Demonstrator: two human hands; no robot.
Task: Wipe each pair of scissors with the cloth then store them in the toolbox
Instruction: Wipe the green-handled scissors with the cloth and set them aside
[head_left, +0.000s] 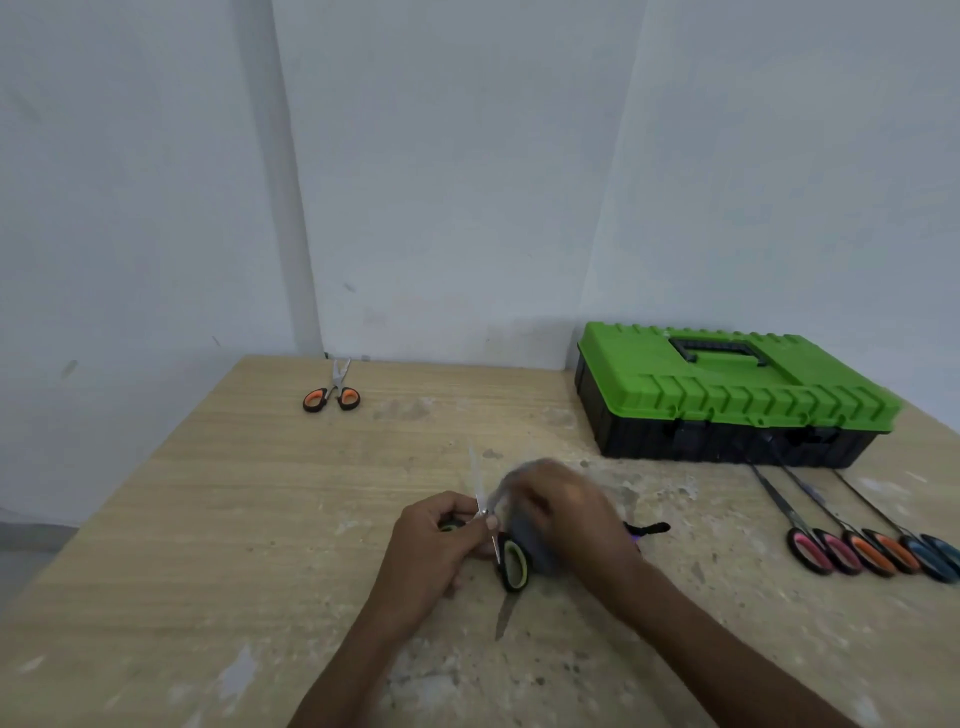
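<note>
A: How far along was the task?

B: Early, in my judgement. The toolbox (727, 395) stood at the far right with its lid closed, so I could not see inside. 3 pairs (867, 551) lay in a row on the near side of it. 1 orange pair (332, 397) lay at the far left, well apart. None of these 4 was stored.

A: And the pair being wiped?

B: The green pair (514, 565) was in the middle, near the person. The left hand (441, 535) gripped it with curled fingers, and 1 blade pointed far. The right hand (566, 509) was just to its right, closed around the grey cloth (540, 543) and against the scissors. That hand was blurred, so I could not tell the exact contact.

A: What was left, then?

B: To finish this wipe, open the box, and then do at least 4 more pairs. A dark thing (649, 529) behind the right hand was too hidden to name.
</note>
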